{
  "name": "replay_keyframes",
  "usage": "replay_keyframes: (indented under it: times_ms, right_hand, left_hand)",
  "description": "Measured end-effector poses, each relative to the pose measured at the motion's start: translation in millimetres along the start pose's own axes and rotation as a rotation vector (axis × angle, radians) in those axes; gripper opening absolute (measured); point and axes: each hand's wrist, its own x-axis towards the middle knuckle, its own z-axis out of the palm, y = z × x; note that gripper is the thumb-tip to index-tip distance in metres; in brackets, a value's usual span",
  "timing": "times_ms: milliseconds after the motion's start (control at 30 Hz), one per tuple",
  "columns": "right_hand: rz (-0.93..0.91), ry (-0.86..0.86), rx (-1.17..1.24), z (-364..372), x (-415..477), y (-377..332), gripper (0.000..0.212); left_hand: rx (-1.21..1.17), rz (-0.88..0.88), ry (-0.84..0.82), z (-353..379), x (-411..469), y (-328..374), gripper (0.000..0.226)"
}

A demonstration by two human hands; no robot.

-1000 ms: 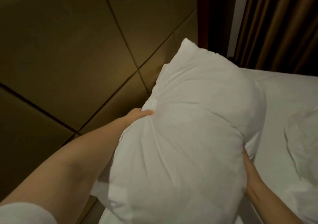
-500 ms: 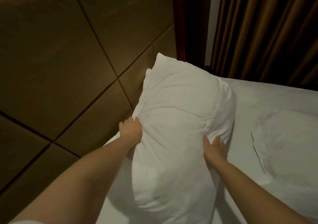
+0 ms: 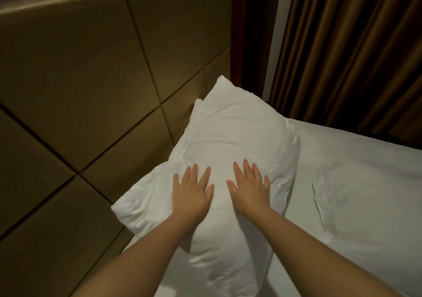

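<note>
A plump white pillow (image 3: 230,137) lies on the bed (image 3: 356,155) with its far corner against the padded headboard (image 3: 91,86). My left hand (image 3: 191,191) rests flat on the pillow's middle, fingers straight and spread. Beside it, my right hand (image 3: 250,187) lies flat on the same pillow, fingers also spread. Both palms press down on the fabric and neither hand grips it.
A second white pillow (image 3: 367,212) lies flat on the sheet to the right. Brown curtains (image 3: 349,45) hang beyond the bed's far side. A dark wooden post (image 3: 238,32) stands between headboard and curtains.
Both hands have let go of the pillow's sides and now lie flat on top of it. The pillow has gone down from held upright to lying on the bed.
</note>
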Motion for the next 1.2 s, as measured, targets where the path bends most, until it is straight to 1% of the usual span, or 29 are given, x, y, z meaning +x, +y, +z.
replay_keyframes:
  times_ms: [133,233,267,333,467,533,600,667,767,833,867,933,1067,1200]
  right_hand:
    - [-0.056,0.015,-0.122,-9,49,-1,0.061]
    - [-0.143,0.047,-0.229,-24,104,-9,0.062]
    - [-0.182,0.065,-0.268,-29,125,-14,0.062]
    - [-0.26,0.089,-0.364,-36,165,-23,0.063]
    - [-0.365,0.078,-0.49,-28,241,-53,0.068]
    - [-0.381,0.071,-0.515,-13,280,-67,0.068]
    - [-0.406,0.053,-0.539,8,318,-78,0.067]
    - [-0.433,0.028,-0.555,34,352,-80,0.066]
    - [-0.428,-0.031,-0.548,73,394,-70,0.068]
    - [-0.407,-0.087,-0.518,94,413,-65,0.071]
    - [-0.396,-0.103,-0.497,103,422,-64,0.073]
    - [-0.374,-0.133,-0.465,118,437,-62,0.076]
    - [-0.359,-0.172,-0.458,136,452,-58,0.079]
    - [-0.336,-0.223,-0.491,136,455,-60,0.079]
  left_hand:
    - [-0.031,-0.047,0.042,18,13,-26,0.06]
    - [-0.093,-0.083,0.086,33,22,-44,0.082]
    - [-0.119,-0.108,0.11,37,28,-52,0.084]
    - [-0.169,-0.168,0.132,46,41,-67,0.077]
    - [-0.204,-0.29,0.073,71,71,-95,0.069]
    - [-0.237,-0.336,0.056,85,88,-108,0.065]
    - [-0.292,-0.36,0.036,100,105,-120,0.067]
    - [-0.332,-0.373,0.061,118,118,-126,0.068]
    - [-0.398,-0.378,0.13,136,137,-125,0.063]
    - [-0.417,-0.409,0.073,150,152,-124,0.065]
    - [-0.42,-0.436,0.074,157,158,-124,0.065]
    - [-0.43,-0.435,0.123,169,167,-124,0.06]
    - [-0.489,-0.425,0.135,184,170,-124,0.062]
    - [-0.513,-0.408,0.166,184,170,-124,0.061]
